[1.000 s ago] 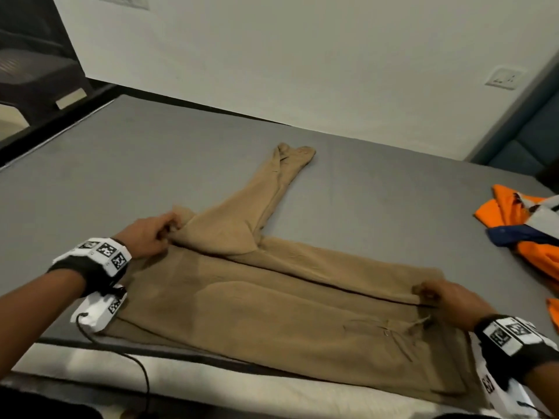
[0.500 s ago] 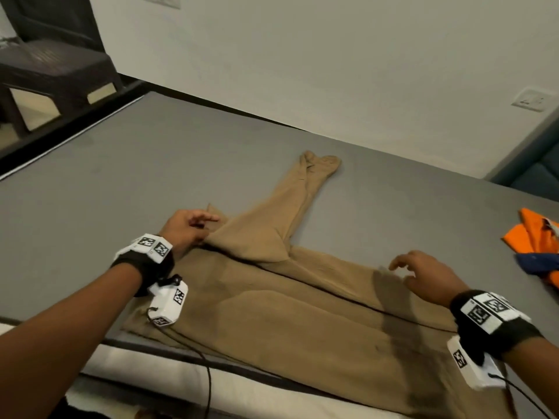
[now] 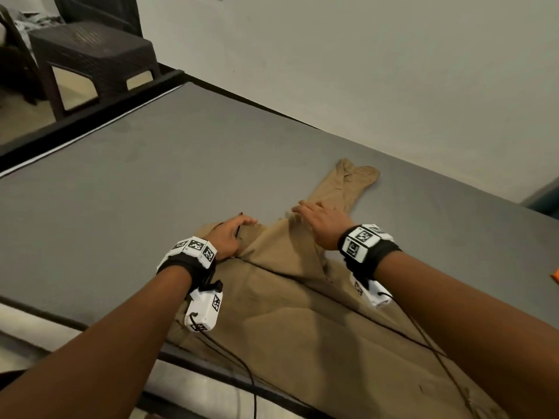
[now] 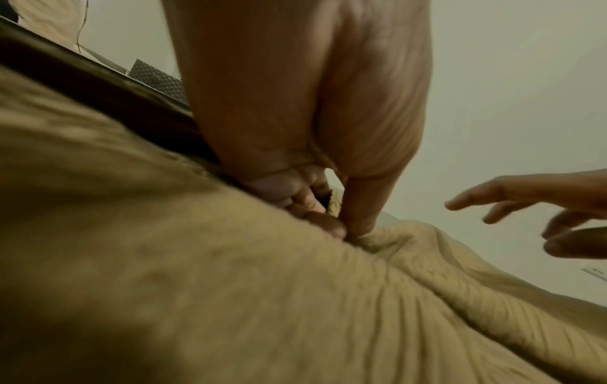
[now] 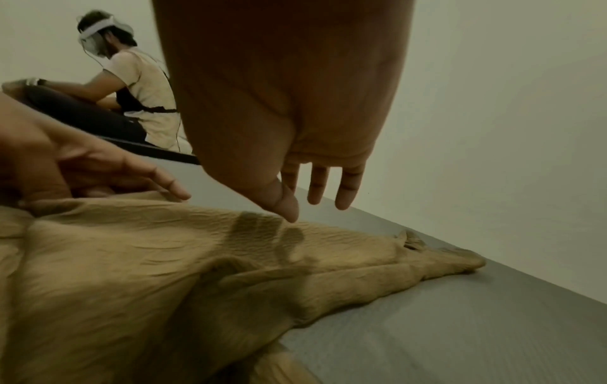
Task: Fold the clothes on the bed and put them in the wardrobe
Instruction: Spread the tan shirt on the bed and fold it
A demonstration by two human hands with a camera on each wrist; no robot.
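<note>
Since a moment ago her right hand (image 3: 322,226) has crossed over, fingers straight, hovering just beyond the left hand (image 3: 228,237), which pinches the tan trousers (image 3: 290,300) on the bed (image 3: 121,189), seemingly anchoring the fold.

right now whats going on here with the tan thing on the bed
A person is folding tan trousers spread on a grey bed. The left hand holds the cloth at the fold, thumb and fingers pinched on it in the left wrist view. The right hand is open, fingers straight, just above the leg that lies out toward the wall. The fold is unfinished, and nothing has gone to a wardrobe yet. A second person sits in the background.
</note>
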